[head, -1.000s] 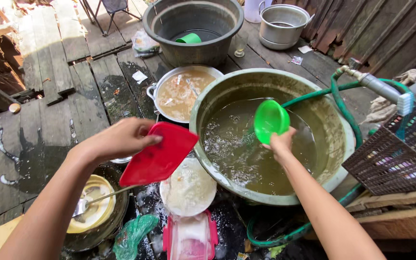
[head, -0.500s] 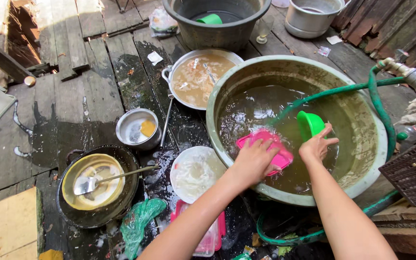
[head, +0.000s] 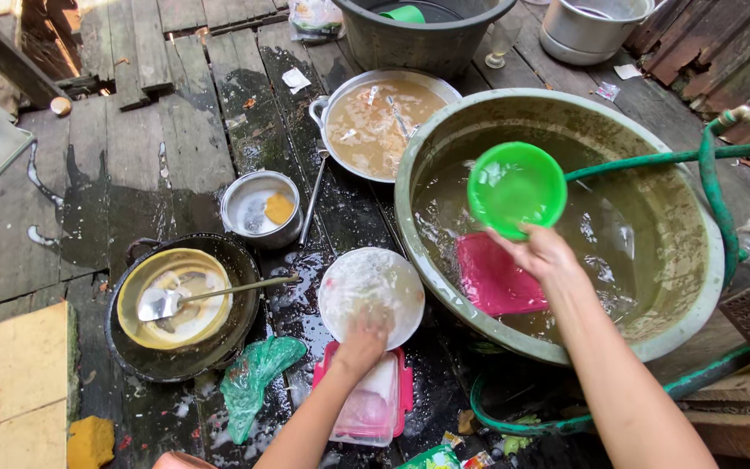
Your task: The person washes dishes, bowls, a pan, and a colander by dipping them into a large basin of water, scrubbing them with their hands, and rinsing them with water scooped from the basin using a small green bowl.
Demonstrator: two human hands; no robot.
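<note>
On wet, dark wooden planks (head: 132,182), the left hand (head: 364,341) is gripping the near rim of a soapy white plate (head: 371,293) sitting over a pink-lidded container (head: 366,404). Farther out, the right hand (head: 542,254) is pinching a green bowl (head: 516,188) above the murky water of a big basin (head: 696,260), where a pink lid (head: 496,282) is lying submerged.

two basins (head: 696,260) (head: 427,39), three metal pots (head: 260,208) (head: 384,122) (head: 592,30), one green bowl (head: 516,188)
</note>
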